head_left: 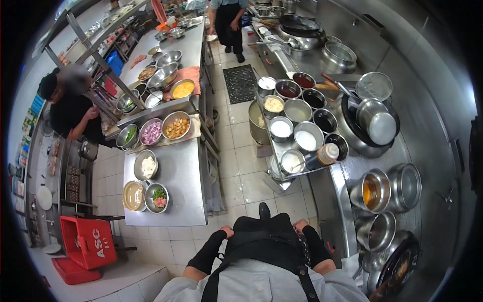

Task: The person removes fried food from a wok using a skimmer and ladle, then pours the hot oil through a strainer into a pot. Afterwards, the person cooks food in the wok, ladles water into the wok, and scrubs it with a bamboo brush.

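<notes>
Resting at either side of one black apron (259, 234), the person's two hands hang low before the body, the left hand (228, 231) at its left edge and the right hand (300, 226) at its right edge. Both hands look loosely curled, but whether the fingers pinch the cloth or merely touch it I cannot tell. The apron lies between them, spread across the front of the body, and two black sleeves (210, 252) cover the forearms. One dark shoe (264, 211) shows just beyond its far edge. Ahead to the left, a steel table (183, 186) carries three containers (139, 161): one with something creamy white, one with something tan, one with chopped green and pink pieces. Along the ledge behind them, the three nearest heaps of food are green pieces (132, 135), purple chopped pieces (152, 133) and golden-brown chunks (177, 127). To the right, well apart from the right hand, I count eleven open pots (271, 115) grouped on a steel stand (302, 174), with one bottle (324, 155) at the near corner. One red crate (95, 244) stands at lower left. Two other people are in view: one at left (75, 113), one at the far end (230, 25).
</notes>
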### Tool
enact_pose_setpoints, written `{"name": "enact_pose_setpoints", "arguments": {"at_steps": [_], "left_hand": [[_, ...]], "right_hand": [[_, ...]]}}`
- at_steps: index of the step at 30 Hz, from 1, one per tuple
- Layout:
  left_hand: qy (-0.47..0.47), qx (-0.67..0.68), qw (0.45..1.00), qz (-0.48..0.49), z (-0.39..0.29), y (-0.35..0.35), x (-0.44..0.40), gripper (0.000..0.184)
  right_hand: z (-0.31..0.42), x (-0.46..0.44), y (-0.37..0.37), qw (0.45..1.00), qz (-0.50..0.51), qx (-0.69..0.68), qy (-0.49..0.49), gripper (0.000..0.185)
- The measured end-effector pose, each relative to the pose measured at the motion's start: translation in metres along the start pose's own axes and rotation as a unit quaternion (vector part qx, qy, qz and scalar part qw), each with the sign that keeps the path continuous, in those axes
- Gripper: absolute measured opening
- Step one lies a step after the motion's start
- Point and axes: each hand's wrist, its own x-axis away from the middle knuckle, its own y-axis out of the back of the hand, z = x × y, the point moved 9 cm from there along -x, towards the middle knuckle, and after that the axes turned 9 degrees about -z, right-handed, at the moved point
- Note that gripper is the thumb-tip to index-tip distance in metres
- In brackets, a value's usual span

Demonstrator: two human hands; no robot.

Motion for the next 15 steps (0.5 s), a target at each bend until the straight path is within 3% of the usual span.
{"name": "enact_pose_setpoints", "arguments": {"at_steps": [2,3,6,8,9,10,11,12,13,14,15], "left_hand": [[-0.021,-0.020,0.999,0.013,0.014,-0.007,-0.017,0.037],[-0.031,-0.034,0.999,0.020,0.019,-0.005,-0.016,0.037],[-0.023,-0.005,0.998,0.063,0.027,-0.003,0.006,0.036],[-0.019,-0.002,0.991,0.130,0.046,-0.012,0.014,0.032],[-0.020,-0.015,0.986,0.168,0.065,-0.023,0.007,0.030],[-0.023,-0.031,0.978,0.207,0.076,-0.032,0.004,0.029],[-0.020,-0.077,0.974,0.214,0.087,-0.029,0.007,0.025],[-0.022,-0.127,0.968,0.218,0.092,-0.023,0.008,0.022],[-0.282,-0.335,0.866,0.243,0.063,-0.024,0.032,0.021],[-0.516,-0.490,0.658,0.248,0.050,-0.023,0.065,0.020],[-0.195,-0.234,0.887,0.348,0.111,-0.040,-0.002,0.021]], "right_hand": [[-0.011,0.022,-0.010,0.979,-0.008,-0.171,-0.110,0.020],[0.001,0.029,-0.008,0.996,-0.032,-0.083,-0.019,0.020],[0.020,0.075,-0.011,0.991,-0.122,0.004,0.052,0.019],[0.065,0.143,0.001,0.979,-0.183,-0.038,0.078,0.021],[0.091,0.174,0.006,0.968,-0.208,-0.011,0.142,0.023],[0.103,0.203,0.007,0.974,-0.185,-0.071,0.107,0.032],[0.093,0.214,-0.009,0.970,-0.195,-0.118,0.083,0.029],[0.117,0.251,0.002,0.953,-0.233,-0.139,0.136,0.026],[0.119,0.270,-0.006,0.958,-0.231,-0.141,0.093,0.025],[0.125,0.285,-0.012,0.960,-0.228,-0.127,0.103,0.026],[0.132,0.303,-0.016,0.961,-0.236,-0.118,0.088,0.027]]}}
